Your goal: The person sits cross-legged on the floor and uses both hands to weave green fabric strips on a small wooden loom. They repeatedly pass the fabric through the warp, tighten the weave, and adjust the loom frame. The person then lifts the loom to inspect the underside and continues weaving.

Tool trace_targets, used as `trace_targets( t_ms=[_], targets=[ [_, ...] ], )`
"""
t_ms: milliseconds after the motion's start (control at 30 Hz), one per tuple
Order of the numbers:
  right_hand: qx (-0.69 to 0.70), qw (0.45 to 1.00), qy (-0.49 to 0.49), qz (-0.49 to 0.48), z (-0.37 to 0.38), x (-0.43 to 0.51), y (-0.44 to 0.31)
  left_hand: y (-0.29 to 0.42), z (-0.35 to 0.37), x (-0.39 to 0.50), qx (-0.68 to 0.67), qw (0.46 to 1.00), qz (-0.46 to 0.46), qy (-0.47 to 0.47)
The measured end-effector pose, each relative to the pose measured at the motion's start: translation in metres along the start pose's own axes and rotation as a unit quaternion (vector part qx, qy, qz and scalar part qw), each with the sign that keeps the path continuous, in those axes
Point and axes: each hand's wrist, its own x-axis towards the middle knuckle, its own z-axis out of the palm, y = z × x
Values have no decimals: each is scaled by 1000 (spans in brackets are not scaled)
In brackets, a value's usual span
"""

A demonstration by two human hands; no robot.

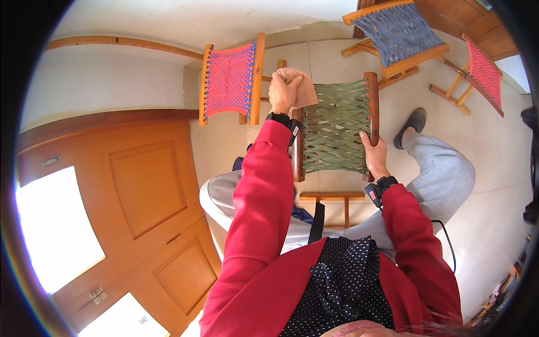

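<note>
Before me is a folding stool with a seat of woven green straps between two dark brown wooden rails. My left hand grips a tan cloth at the far end of the stool's left rail. The cloth covers that rail end and a corner of the weave. My right hand holds the near part of the right rail, its thumb by the edge of the straps. The stool's lower frame is mostly hidden beneath the seat.
A pink-and-blue woven stool stands at far left. A blue-strapped stool and a red-seated stool stand at far right. To my left is an orange wooden door. A light wooden frame shows between my legs.
</note>
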Motion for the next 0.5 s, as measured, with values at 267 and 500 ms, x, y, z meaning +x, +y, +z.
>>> trace_targets(
  t_ms=[267, 500],
  targets=[
    [2, 1000, 5, 5, 1, -1, 1, -46, -23, -79, -37, 996, 8, -83],
    [0, 1000, 4, -3, 1, 0, 2, -52, -1, -30, -141, 989, 10, -43]
  ],
)
